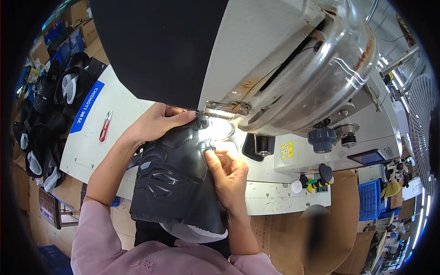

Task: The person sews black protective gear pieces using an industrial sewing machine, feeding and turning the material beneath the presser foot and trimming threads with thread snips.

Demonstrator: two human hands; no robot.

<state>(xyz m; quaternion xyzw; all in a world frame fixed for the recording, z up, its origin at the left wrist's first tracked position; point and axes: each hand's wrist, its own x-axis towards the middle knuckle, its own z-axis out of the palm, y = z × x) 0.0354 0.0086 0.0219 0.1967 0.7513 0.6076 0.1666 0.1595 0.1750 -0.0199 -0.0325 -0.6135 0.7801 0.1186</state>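
A black moulded boot upper [178, 169] with raised panels and a pale lining at its lower edge hangs over the near edge of the work table. Its top edge lies under the lit needle area of a sewing machine [275, 87]. My left hand [162, 121] pinches the upper's far left edge between thumb and fingers, close to the machine's foot. Closed on the right edge is my right hand [227, 172], thumb on top and fingers curled beneath. Glare from the lamp washes out the spot between the hands, and the machine head hides part of it.
Red-handled thread snips [105, 126] lie on the white table [78, 153], beside a blue label strip [87, 107]. Several black uppers [41, 123] are heaped at the left. Rightward stand a cardboard box [343, 206], a blue crate [369, 199], a fan [419, 114] and another person [392, 188].
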